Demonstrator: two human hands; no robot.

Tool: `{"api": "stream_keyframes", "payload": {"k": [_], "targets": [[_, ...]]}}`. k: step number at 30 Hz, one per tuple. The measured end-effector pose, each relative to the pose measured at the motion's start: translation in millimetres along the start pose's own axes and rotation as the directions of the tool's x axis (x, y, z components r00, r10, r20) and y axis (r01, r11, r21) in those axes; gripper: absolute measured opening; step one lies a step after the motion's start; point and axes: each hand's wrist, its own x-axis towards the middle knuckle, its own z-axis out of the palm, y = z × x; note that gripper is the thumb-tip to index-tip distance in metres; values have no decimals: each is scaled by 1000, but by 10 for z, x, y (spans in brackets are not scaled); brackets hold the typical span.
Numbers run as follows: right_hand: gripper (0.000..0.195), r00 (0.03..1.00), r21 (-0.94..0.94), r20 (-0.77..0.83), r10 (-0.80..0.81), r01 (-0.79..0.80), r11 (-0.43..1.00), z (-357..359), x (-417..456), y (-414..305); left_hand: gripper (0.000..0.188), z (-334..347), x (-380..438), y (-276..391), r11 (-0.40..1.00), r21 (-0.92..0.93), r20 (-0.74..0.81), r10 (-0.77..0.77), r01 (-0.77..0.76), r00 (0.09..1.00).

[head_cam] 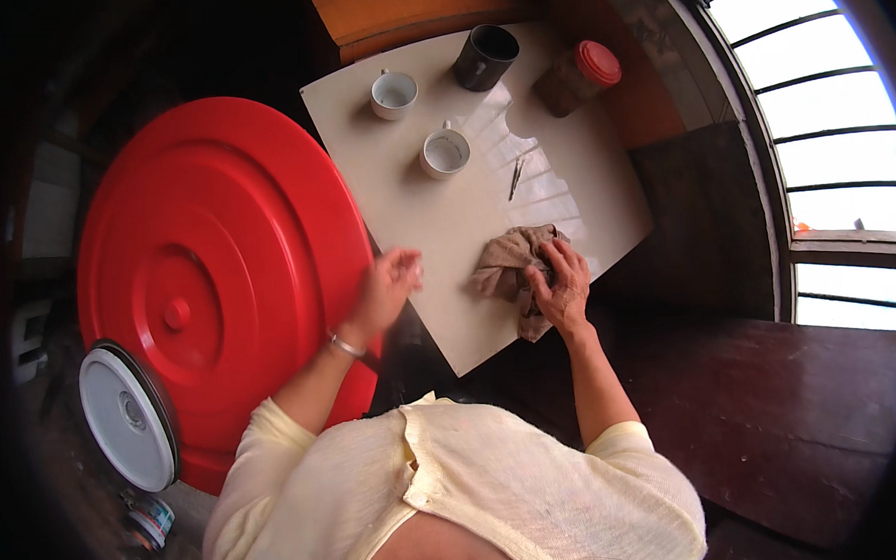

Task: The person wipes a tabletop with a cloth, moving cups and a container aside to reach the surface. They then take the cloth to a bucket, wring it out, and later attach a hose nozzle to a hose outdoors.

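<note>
My right hand (563, 285) rests on a crumpled brown cloth (508, 257) near the front edge of a cream tabletop (431, 221). Its fingers are spread over the cloth; whether they grip it is not clear. My left hand (396, 278) hovers by the table's left edge, slightly blurred, with its fingers partly curled and nothing visible in them. Two white cups (395, 94) (446, 151) stand on the table beyond my hands. A thin dark utensil, perhaps tweezers (516, 178), lies between the nearer cup and the cloth.
A dark mug (486, 58) and a jar with a red lid (580, 77) stand at the back. At left is a large red plastic lid (219, 288), with a round white lid (126, 417) beside it. A dark red wooden surface (778, 416) lies at right, below a barred window (835, 118).
</note>
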Motion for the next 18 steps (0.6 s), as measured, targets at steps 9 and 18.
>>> {"api": "stream_keyframes", "payload": {"k": [9,18], "targets": [[58,997,182,13,80,-81,980,53,-54,254,32,-162,1212,191,822,503,-339,471,-266,814],[34,951,135,-309,12,32,990,165,203,36,45,-720,2291,72,837,547,-541,348,6,766]]}}
